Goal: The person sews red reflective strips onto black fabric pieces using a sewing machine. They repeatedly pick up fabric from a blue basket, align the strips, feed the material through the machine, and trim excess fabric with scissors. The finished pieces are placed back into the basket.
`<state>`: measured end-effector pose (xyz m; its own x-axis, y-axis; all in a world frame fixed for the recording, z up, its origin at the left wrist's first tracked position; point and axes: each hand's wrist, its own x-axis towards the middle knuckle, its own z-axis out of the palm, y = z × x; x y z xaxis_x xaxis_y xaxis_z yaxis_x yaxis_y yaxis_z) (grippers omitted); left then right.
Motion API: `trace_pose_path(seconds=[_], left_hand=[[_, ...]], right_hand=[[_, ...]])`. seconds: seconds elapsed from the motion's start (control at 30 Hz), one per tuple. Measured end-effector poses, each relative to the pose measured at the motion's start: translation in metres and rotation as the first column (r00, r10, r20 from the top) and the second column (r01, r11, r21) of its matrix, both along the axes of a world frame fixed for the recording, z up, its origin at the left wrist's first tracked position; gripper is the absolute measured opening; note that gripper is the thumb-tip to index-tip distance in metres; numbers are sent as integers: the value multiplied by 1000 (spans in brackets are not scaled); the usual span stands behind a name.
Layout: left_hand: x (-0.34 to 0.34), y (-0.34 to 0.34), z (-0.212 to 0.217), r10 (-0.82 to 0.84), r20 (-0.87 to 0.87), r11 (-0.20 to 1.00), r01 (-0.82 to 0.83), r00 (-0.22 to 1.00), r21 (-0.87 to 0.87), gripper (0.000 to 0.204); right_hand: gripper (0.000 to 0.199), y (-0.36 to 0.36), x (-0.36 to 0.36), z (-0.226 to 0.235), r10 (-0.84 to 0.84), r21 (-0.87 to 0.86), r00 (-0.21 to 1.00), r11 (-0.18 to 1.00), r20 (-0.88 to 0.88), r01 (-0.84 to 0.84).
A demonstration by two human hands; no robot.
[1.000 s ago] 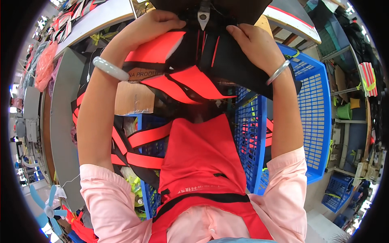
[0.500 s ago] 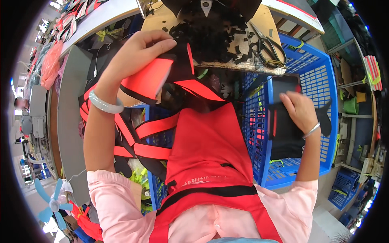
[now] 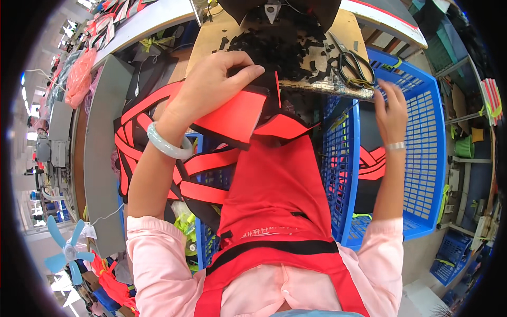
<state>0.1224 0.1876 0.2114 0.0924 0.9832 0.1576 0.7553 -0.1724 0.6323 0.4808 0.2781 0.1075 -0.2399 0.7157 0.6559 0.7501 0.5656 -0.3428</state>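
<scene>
My left hand [image 3: 224, 79] pinches a black fabric piece with a coral-pink panel [image 3: 232, 117] at the front edge of the wooden table. Joined or lying against it, black webbing with coral bands [image 3: 208, 161] trails down to the left over my red apron [image 3: 274, 195]. My right hand [image 3: 392, 108] is empty, its fingers apart, above the near rim of a blue plastic basket [image 3: 422, 148]. Its fingertips are close to the black-handled scissors [image 3: 353, 66] on the table corner; whether they touch is unclear. Inside the basket lie black pieces with coral strips [image 3: 373, 165].
Black fabric scraps [image 3: 280, 45] cover the wooden table [image 3: 211, 34] under a dark machine [image 3: 280, 13]. A grey panel [image 3: 103, 142] stands at the left. Another blue basket [image 3: 207, 240] with yellow-green material sits below my left arm. A blue fan [image 3: 68, 251] is at lower left.
My right hand has moved up from over the black piece in the basket toward the scissors, leaving that piece behind. My left hand and its fabric appear slightly farther right and lower.
</scene>
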Motion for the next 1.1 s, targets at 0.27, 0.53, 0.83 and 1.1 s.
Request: trace_pose_path(seconds=[0.27, 0.53, 0.83, 1.1], left_hand=[[-4, 0, -9, 49, -30, 996, -47, 998, 73, 27], [-6, 3, -17, 105, -5, 994, -105, 994, 37, 28], [10, -3, -20, 70, 40, 998, -70, 997, 3, 27], [16, -8, -26, -7, 100, 997, 15, 995, -81, 25]], right_hand=[[37, 75, -55, 9, -111, -359, 823, 862, 557, 359], [38, -28, -42, 0, 55, -649, 885, 660, -463, -380], [75, -113, -118, 8, 241, -622, 928, 691, -284, -369], [69, -118, -126, 14, 233, -650, 931, 668, -280, -363]])
